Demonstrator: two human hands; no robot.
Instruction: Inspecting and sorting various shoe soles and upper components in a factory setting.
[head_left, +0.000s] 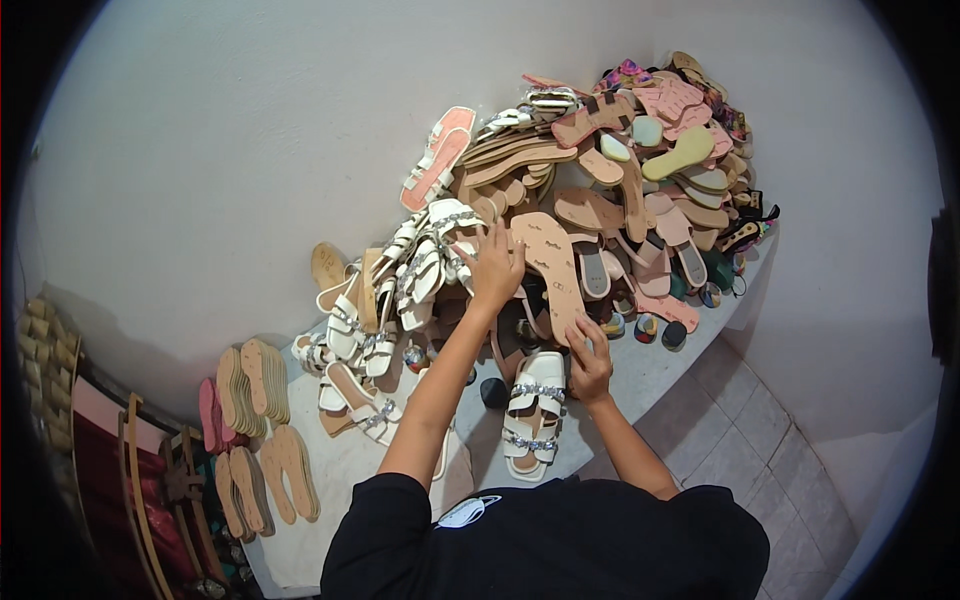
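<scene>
My left hand (495, 264) reaches into the heap with its fingers stretched out. It lies against white sandals (428, 262) with jewelled straps, between them and a tan printed insole (546, 262). My right hand (589, 357) has its fingers closed at the narrow lower end of that insole, whose broad end points away from me. Just below, a pair of white sandals with jewelled straps (534, 415) lies near the table's front edge, beside my right wrist. A dark block-like piece (493, 392) is left of that pair. The thumb side of my right hand is partly hidden.
A large heap of soles, insoles and pink sandals (676, 228) fills the table's (655, 372) back and right, against the wall. More white sandals (362, 402) lie left. Stacked soles (240, 390) line the left edge. Wooden frames (140, 480) stand beside the table.
</scene>
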